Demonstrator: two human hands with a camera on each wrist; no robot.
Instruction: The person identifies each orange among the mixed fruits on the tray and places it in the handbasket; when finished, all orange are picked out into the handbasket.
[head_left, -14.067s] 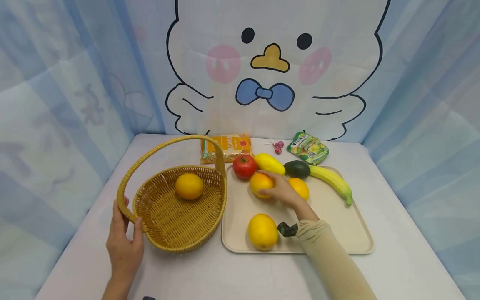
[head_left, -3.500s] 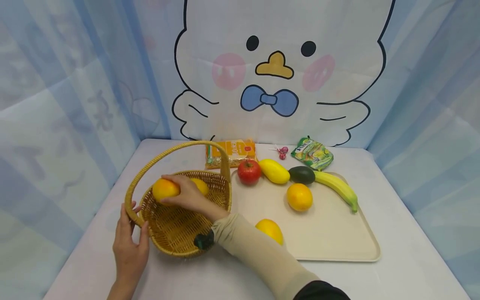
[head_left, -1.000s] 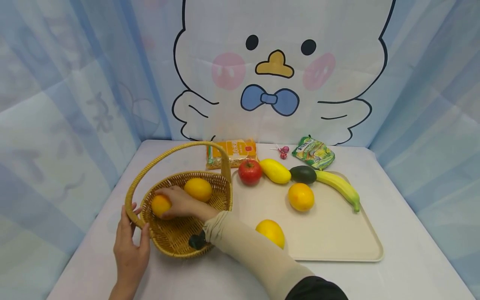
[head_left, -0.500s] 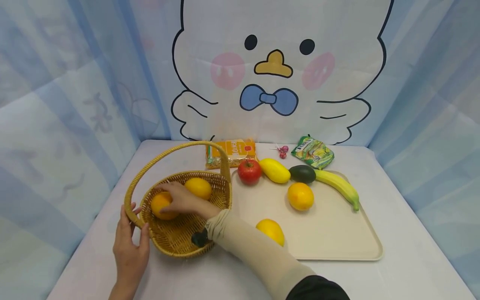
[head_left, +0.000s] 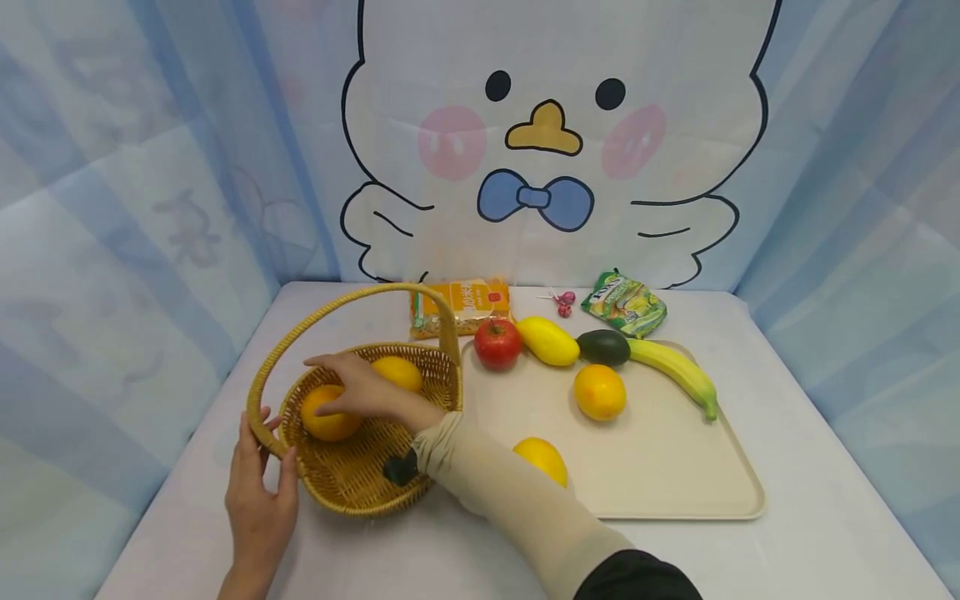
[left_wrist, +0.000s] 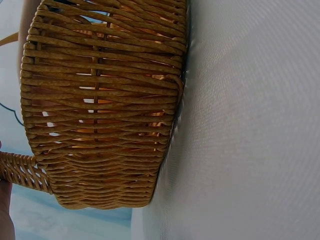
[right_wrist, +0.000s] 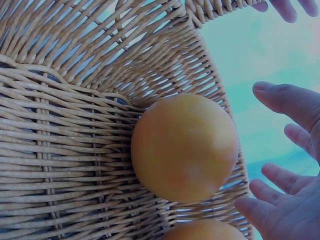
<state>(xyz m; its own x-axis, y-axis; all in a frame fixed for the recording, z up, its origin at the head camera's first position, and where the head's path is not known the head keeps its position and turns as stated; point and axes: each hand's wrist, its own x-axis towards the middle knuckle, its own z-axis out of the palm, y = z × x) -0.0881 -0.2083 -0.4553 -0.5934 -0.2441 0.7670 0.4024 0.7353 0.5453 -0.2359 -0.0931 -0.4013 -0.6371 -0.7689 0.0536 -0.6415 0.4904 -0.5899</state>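
Observation:
A woven basket [head_left: 352, 483] with a tall arched handle stands on the left of the table. My left hand [head_left: 258, 500] grips the foot of that handle, thumb in front and fingers behind; in the left wrist view the basket wall [left_wrist: 100, 110] fills much of the picture. Inside the basket an orange [head_left: 330, 421] lies against the left wall, and another orange fruit [head_left: 399, 372] sits farther back. Just above the near orange is my right hand [head_left: 356, 387], fingers spread. The right wrist view shows the fingers apart from the orange [right_wrist: 185, 147].
A beige tray [head_left: 675, 467] holds two yellow-orange fruits [head_left: 600, 392]. Along its back edge lie a red apple [head_left: 498, 343], a yellow mango-like fruit [head_left: 549, 340], a dark green fruit [head_left: 603, 347] and a banana [head_left: 675, 375]. Behind are an orange packet [head_left: 468, 307], lollipops [head_left: 565, 304] and a green bag [head_left: 626, 302].
My right hand carried the orange from the tray into the basket, set it down by the left wall, then let go and lifted slightly. The left hand keeps its hold on the handle.

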